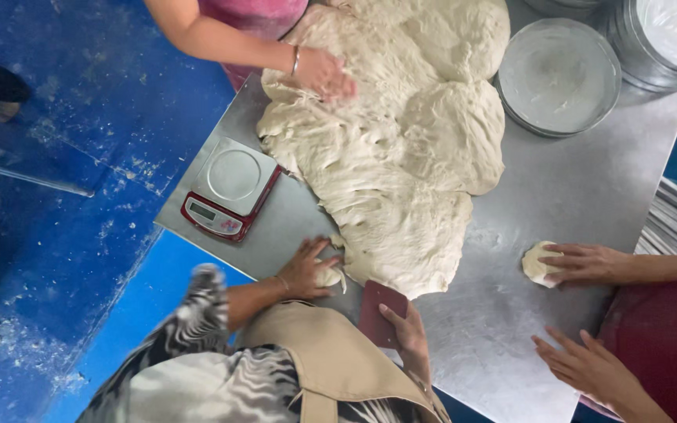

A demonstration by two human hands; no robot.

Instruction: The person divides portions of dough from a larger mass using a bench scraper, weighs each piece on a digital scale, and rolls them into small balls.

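Observation:
A big mass of pale dough point(401, 149) is spread over the steel table point(566, 188). My left hand point(305, 270) is closed around a small piece of dough point(329, 276) at the near edge of the mass. My right hand point(407, 329) holds a flat dark red scraper point(378, 309) upright on the table, just below the mass. I wear a patterned sleeve and a beige apron.
A red digital scale point(233, 188) with a steel platter sits at the table's left corner. Round metal pans point(558, 74) stand at the far right. A second person's hand point(324, 72) presses the dough's far side. A third person's hand point(589, 262) rests on a dough ball point(536, 262).

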